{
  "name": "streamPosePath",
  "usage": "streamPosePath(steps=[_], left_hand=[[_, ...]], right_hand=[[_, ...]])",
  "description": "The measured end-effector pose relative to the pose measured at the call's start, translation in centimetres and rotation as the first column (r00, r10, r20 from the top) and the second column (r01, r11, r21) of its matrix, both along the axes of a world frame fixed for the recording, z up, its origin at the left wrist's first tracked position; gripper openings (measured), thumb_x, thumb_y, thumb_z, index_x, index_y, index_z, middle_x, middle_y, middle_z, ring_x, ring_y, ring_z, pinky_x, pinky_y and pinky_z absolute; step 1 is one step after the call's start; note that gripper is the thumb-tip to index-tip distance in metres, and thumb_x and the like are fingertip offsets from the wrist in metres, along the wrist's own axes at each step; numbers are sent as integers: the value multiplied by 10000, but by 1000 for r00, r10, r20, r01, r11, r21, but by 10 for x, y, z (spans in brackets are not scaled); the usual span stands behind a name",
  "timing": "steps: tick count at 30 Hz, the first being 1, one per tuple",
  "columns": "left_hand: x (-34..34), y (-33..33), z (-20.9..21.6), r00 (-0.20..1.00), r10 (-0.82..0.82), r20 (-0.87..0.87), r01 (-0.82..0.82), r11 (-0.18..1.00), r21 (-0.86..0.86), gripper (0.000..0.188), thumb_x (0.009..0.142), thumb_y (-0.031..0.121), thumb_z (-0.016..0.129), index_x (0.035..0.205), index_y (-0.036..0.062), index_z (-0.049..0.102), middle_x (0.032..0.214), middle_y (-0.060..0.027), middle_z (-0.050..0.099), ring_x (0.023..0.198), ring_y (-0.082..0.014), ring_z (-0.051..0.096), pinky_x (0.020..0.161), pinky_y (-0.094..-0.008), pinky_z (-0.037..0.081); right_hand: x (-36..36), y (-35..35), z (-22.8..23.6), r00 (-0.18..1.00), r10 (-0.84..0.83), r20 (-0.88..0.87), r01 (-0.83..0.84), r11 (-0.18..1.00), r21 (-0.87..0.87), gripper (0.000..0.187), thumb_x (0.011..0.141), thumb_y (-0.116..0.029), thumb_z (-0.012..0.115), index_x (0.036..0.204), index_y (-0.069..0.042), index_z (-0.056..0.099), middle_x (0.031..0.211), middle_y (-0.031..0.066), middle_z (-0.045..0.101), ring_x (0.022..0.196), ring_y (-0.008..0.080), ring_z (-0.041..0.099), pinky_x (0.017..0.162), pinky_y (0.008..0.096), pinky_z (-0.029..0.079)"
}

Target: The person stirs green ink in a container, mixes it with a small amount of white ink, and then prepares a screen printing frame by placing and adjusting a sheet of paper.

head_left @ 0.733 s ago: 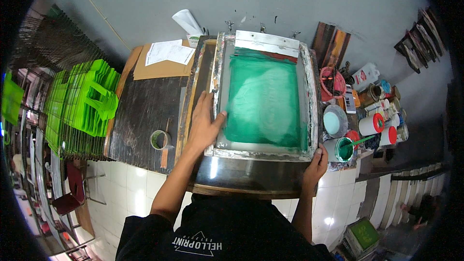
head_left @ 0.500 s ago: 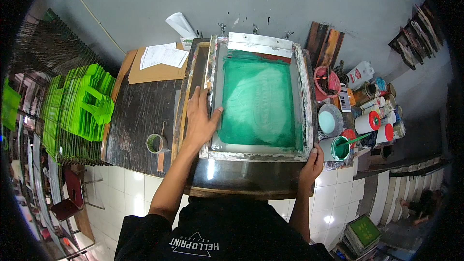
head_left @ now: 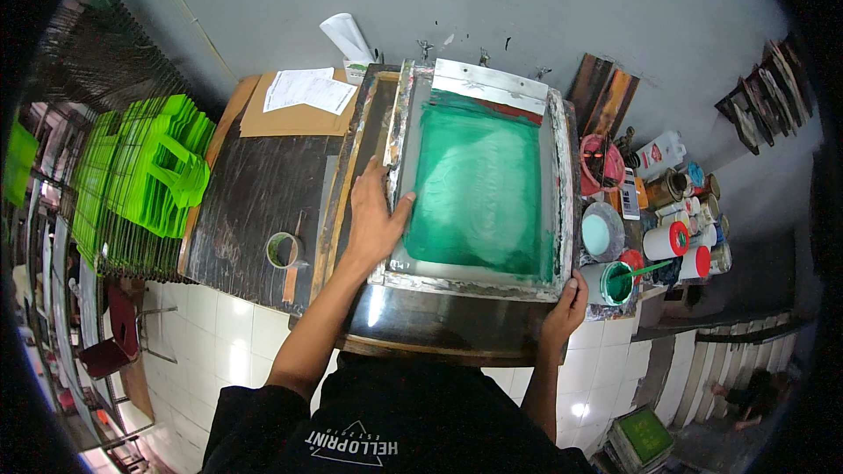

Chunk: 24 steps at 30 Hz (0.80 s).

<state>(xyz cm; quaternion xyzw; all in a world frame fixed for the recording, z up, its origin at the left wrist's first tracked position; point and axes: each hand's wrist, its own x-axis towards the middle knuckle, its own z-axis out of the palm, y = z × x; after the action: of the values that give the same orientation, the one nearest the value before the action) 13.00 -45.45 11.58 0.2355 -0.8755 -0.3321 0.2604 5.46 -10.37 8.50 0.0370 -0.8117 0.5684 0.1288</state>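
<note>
A screen printing frame [head_left: 562, 202] with whitish, paint-crusted rails lies on the dark table, its mesh coated with green ink [head_left: 481, 189]. Along its left rail is my left hand [head_left: 376, 221], thumb over the rail toward the mesh and fingers along the outer side. My right hand [head_left: 566, 307] closes around the near right corner, with the thumb and fingertips at the edge. A white squeegee [head_left: 488, 88] with a reddish lower edge rests across the frame's far end. Faint lettering shows through the ink.
An open tub of green ink [head_left: 615, 283] with a green stick stands right of the frame, near several jars and a pink basket [head_left: 601, 162]. Leftward are a tape roll [head_left: 284, 250], papers [head_left: 309, 90] on cardboard and a wire rack [head_left: 110, 237] of bright green bags [head_left: 149, 167].
The view has turned slightly, so the scene looks a little tilted. Both hands stay at the frame, which keeps its place on the table.
</note>
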Motion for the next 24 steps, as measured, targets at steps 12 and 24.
streamPosePath(steps=[12, 24], left_hand=[[0, 1, 3, 999, 6, -33, -7, 999, -44, 570, 902, 207, 712, 1329, -61, 446, 1539, -352, 344, 1369, -491, 404, 1166, -560, 280], [0, 0, 7, 999, -22, 36, 24, 998, -65, 550, 921, 257, 702, 1316, -41, 463, 1535, -317, 372, 1378, -492, 402, 1188, -555, 273]], right_hand=[[0, 0, 1, 1000, -6, 2, 6, 998, 57, 351, 1083, -209, 493, 1271, 65, 606, 1220, 184, 645, 1116, 259, 594, 1012, 366, 444], [-2, 3, -3, 999, 12, -48, -8, 997, 79, 324, 1081, -178, 483, 1260, 60, 611, 1218, 181, 651, 1118, 273, 596, 1019, 377, 440]])
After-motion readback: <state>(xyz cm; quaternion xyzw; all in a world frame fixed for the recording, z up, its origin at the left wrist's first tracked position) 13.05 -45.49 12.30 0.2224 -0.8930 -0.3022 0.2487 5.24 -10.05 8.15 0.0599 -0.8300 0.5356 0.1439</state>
